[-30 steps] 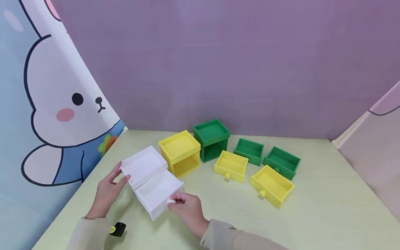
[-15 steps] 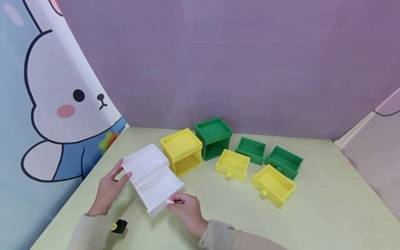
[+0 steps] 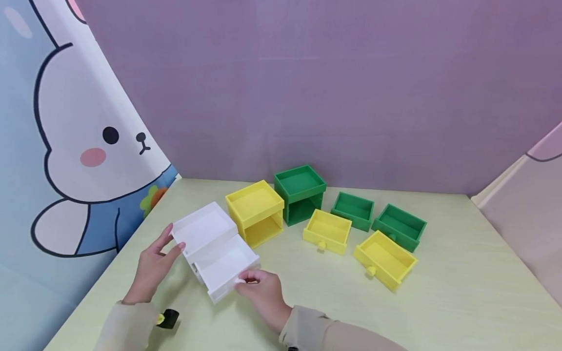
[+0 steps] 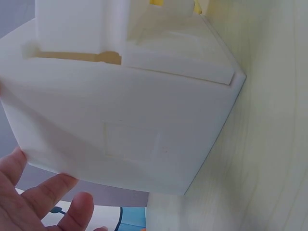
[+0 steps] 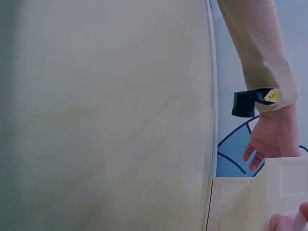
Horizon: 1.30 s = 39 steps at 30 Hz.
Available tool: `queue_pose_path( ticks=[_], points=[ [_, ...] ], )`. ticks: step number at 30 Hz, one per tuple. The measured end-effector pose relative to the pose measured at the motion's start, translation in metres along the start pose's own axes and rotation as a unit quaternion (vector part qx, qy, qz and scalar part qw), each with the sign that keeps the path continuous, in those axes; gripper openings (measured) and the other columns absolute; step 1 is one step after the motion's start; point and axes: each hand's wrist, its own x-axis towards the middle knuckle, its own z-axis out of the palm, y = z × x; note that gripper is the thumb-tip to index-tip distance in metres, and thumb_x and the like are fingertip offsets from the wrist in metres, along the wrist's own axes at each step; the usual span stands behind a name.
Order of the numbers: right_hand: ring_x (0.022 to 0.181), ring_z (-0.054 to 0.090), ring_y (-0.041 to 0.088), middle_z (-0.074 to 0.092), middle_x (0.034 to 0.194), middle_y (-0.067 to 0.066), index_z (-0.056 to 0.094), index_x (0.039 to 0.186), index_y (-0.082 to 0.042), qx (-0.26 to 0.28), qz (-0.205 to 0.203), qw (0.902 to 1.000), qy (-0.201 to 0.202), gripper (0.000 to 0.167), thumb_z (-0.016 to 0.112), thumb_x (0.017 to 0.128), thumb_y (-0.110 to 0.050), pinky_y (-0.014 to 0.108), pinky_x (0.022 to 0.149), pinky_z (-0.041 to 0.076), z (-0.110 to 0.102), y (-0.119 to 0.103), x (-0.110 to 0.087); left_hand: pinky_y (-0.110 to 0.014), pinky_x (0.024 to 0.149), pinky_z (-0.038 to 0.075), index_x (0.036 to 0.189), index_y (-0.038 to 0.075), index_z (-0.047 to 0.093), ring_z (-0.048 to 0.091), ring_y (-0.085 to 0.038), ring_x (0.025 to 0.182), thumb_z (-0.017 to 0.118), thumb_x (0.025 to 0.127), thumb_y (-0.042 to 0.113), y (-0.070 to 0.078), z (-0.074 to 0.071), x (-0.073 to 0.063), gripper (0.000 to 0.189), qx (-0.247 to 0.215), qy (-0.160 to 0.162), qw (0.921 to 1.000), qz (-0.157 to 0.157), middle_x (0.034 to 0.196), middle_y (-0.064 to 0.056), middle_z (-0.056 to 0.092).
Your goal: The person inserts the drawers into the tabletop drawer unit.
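Observation:
In the head view a white cabinet point(image 3: 204, 229) with a tray-like top stands at the left of the table. My left hand point(image 3: 151, 268) holds its left side, thumb at the near edge and fingers toward the far corner. The left wrist view shows those fingertips point(image 4: 62, 180) against the cabinet's white side wall point(image 4: 130, 130). A white drawer point(image 3: 226, 263) juts from the cabinet's front, its inner end hidden under the top. With thumb and index finger, my right hand point(image 3: 265, 297) pinches the drawer's knob point(image 3: 239, 281). In the right wrist view the drawer's front point(image 5: 288, 185) shows.
A yellow cabinet point(image 3: 239, 214) and a green cabinet point(image 3: 285, 207) stand behind, both with hollow fronts. Two yellow drawers point(image 3: 327, 231) and two green drawers point(image 3: 353, 211) lie to their right. A purple wall point(image 3: 307, 97) rises behind the table point(image 3: 461, 273).
The white drawer has shifted slightly toward the cabinet and evened its tilt. A strip of white now shows below its left side. Both hands keep their hold, nearly in place.

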Motion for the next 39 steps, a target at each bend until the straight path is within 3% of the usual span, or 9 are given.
queue_pose_path(
  ticks=[22,29,39],
  points=[
    [0.077,0.058,0.009,0.067,0.083,0.002,0.072,0.091,0.004,0.006,-0.010,0.9991,-0.040,0.016,0.073,0.075,0.001,0.017,0.067,0.049,0.001,-0.010,0.007,-0.023,0.070,0.043,0.154,0.020,0.015,0.050,-0.023,0.087,0.054,0.097,0.040,-0.001,0.000,-0.001,0.072,-0.008,-0.003,0.9999,-0.014,0.149,-0.024,0.032],
    [0.079,0.057,0.009,0.066,0.084,0.001,0.071,0.091,0.004,-0.004,0.002,0.9991,-0.042,0.015,0.073,0.076,0.003,0.020,0.068,0.050,0.003,-0.006,0.014,-0.023,0.068,0.043,0.154,0.019,0.016,0.048,-0.020,0.084,0.054,0.097,0.040,0.000,0.000,-0.002,0.072,-0.005,-0.002,0.9999,-0.015,0.149,-0.024,0.033],
    [0.076,0.059,0.011,0.065,0.084,0.007,0.067,0.094,0.008,0.037,0.026,0.9972,-0.059,0.019,0.071,0.076,0.006,0.026,0.068,0.054,0.001,0.001,0.016,-0.021,0.067,0.044,0.154,0.017,0.018,0.050,-0.020,0.081,0.055,0.097,0.039,0.000,-0.001,-0.003,0.071,-0.007,0.003,0.9999,-0.007,0.147,-0.025,0.035]
  ],
)
